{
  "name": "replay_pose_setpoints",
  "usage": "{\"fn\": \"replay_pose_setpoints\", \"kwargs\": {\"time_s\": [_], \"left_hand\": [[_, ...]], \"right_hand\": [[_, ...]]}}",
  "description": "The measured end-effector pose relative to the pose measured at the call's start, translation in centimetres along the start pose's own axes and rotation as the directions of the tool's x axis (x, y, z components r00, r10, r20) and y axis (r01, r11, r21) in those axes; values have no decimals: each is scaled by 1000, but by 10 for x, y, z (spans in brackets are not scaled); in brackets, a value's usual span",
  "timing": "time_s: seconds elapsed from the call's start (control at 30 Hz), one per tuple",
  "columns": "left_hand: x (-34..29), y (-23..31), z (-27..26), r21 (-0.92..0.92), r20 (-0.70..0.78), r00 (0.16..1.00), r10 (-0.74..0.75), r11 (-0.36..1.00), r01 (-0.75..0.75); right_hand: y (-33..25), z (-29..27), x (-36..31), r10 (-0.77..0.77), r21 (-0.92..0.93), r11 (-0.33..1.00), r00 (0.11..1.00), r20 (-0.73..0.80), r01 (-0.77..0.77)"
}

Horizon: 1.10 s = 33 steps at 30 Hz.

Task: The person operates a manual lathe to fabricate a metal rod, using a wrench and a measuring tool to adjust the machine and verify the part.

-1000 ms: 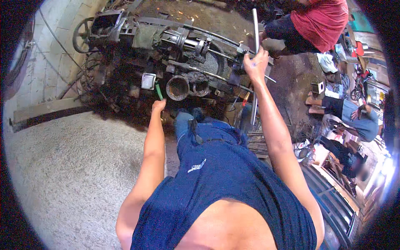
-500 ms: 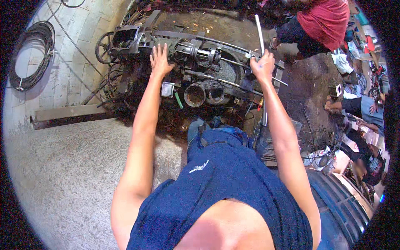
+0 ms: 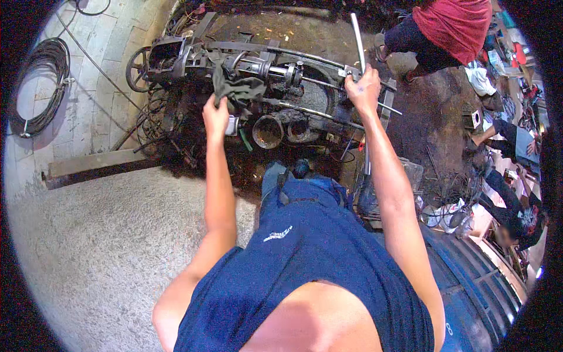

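Observation:
A dark grey-green rag (image 3: pixel 240 89) hangs from my left hand (image 3: pixel 216 116), pinched in its closed fingers at the near edge of a greasy machine. The rag drapes over part of the machine's shaft (image 3: pixel 275 71). On the right, my right hand (image 3: pixel 363 91) is closed around the lower part of a pale metal bar (image 3: pixel 357 38) that slants up and away. That hand sits beside a small clamp-like block (image 3: pixel 346 73) at the end of the machine's long rods (image 3: pixel 311 112). My right palm hides the bar's lower end.
A handwheel (image 3: pixel 136 69) stands at the machine's left end. Two round cups (image 3: pixel 268 131) sit on its near side. Coiled cable (image 3: pixel 41 88) hangs on the left wall. A person in a red shirt (image 3: pixel 454 26) stands at the far right; other people and clutter line the right side.
My left hand has gone from spread fingers over the machine to gripping the rag, pulling it up and nearer. My right hand stays at the bar. The view has shifted slightly.

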State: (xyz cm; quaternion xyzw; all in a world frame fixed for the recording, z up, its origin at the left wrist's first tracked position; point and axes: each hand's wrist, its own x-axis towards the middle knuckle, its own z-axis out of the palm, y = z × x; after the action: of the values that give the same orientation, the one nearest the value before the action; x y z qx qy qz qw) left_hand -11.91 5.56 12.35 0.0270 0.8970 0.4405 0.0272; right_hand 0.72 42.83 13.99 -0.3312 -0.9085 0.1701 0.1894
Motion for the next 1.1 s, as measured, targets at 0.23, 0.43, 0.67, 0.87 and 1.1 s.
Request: {"fn": "replay_pose_setpoints", "kwargs": {"time_s": [0.23, 0.43, 0.67, 0.87, 1.1], "left_hand": [[-22, 50, 40, -271, -116, 993, 16, 961, -47], [30, 118, 25, 5, -290, 851, 439, 889, -457], [54, 85, 106, 256, 525, 665, 532, 646, -719], [37, 62, 134, 432, 688, 656, 312, 550, -715], [99, 89, 134, 309, 862, 406, 304, 321, -895]], "right_hand": [[1, -1, 0, 20, 87, 996, 1000, 5, -20], [2, -1, 1, 24, 117, 993, 1000, -5, -23], [1, -4, 2, 64, 176, 982, 997, 52, -72], [0, -8, 1, 117, 228, 965, 990, 85, -134], [1, -5, 3, 96, 224, 970, 995, -14, -90]]}}
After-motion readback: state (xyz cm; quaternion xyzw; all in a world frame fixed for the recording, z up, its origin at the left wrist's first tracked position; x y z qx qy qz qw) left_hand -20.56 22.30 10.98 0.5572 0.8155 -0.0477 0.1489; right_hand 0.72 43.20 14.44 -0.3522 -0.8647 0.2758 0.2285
